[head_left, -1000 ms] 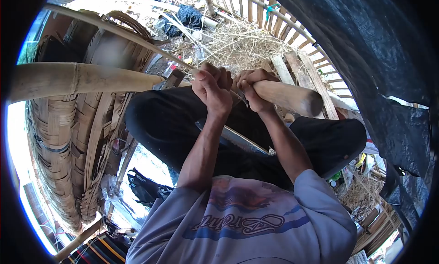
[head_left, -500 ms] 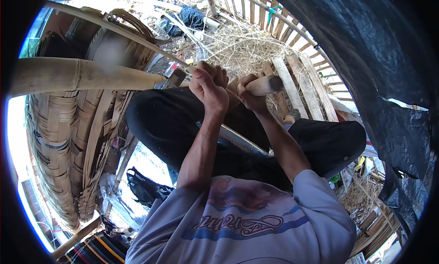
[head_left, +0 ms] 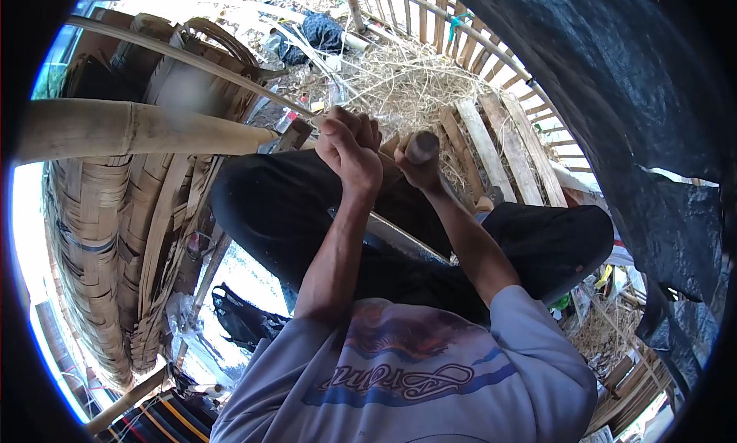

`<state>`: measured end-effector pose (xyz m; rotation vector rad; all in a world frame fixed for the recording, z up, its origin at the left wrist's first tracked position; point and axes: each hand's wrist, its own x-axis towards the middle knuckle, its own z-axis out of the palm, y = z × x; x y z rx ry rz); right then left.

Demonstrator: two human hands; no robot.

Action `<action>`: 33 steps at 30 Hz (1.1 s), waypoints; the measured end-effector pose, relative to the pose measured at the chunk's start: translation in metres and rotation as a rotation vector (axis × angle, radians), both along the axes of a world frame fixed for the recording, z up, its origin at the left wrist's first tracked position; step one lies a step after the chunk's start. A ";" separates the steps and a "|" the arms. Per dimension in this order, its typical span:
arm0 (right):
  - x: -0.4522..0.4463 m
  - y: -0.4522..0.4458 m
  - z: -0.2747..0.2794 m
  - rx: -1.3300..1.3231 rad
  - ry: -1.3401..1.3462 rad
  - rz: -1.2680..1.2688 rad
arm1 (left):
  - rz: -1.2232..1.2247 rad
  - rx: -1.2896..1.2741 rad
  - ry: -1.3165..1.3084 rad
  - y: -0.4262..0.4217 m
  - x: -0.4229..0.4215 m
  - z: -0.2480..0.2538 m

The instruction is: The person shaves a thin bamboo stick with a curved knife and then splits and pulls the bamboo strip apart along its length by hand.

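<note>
My left hand (head_left: 351, 153) is closed in a fist around the end of a long thin bamboo strip (head_left: 201, 65), which runs off to the upper left. Beside it, above my lap, my right hand (head_left: 417, 170) is wrapped around a thick round wooden handle (head_left: 423, 147). The butt of that handle points up toward me; the tool's working end is hidden behind my hands. A thick bamboo pole (head_left: 153, 127) ends by my left knee, below the strip.
Woven bamboo matting (head_left: 107, 259) stands at the left. Pale shavings (head_left: 414, 71) cover the ground ahead, near wooden slats (head_left: 491, 143) and a bamboo fence (head_left: 480, 40). Black plastic sheeting (head_left: 614, 74) hangs at the right. A black bag (head_left: 242, 316) lies at lower left.
The handle in my right hand has swung from pointing right to pointing up at me, and that hand has turned. My left hand stays almost in place, with the strip shifted slightly.
</note>
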<state>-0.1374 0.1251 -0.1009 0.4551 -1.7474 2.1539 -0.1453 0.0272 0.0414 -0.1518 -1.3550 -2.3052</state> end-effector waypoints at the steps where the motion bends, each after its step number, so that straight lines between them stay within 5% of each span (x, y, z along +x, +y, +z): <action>1: 0.004 -0.001 -0.001 -0.049 -0.102 0.027 | -0.001 -0.016 0.013 -0.001 0.003 -0.002; 4: 0.012 0.002 0.005 -0.287 -0.203 0.102 | -0.010 -0.015 0.002 0.000 0.008 -0.003; 7: 0.016 0.004 -0.023 0.107 -0.090 -0.134 | 0.019 -0.012 -0.034 -0.002 0.001 -0.001; 11: 0.023 -0.003 -0.027 -0.102 -0.228 -0.012 | -0.017 -0.072 0.023 0.000 0.005 0.002; 15: 0.014 0.005 -0.057 0.080 -0.061 -0.031 | 0.065 -0.053 -0.061 0.002 0.001 0.007; 20: 0.010 0.013 -0.053 0.051 -0.280 -0.021 | 0.022 -0.040 -0.053 -0.005 0.003 0.002; 26: -0.010 0.022 -0.012 -0.414 -0.182 -0.021 | -0.045 -0.065 -0.030 -0.010 0.000 0.002; 33: -0.019 0.047 0.014 -0.335 -0.246 -0.224 | -0.129 -0.070 -0.063 -0.011 -0.004 0.002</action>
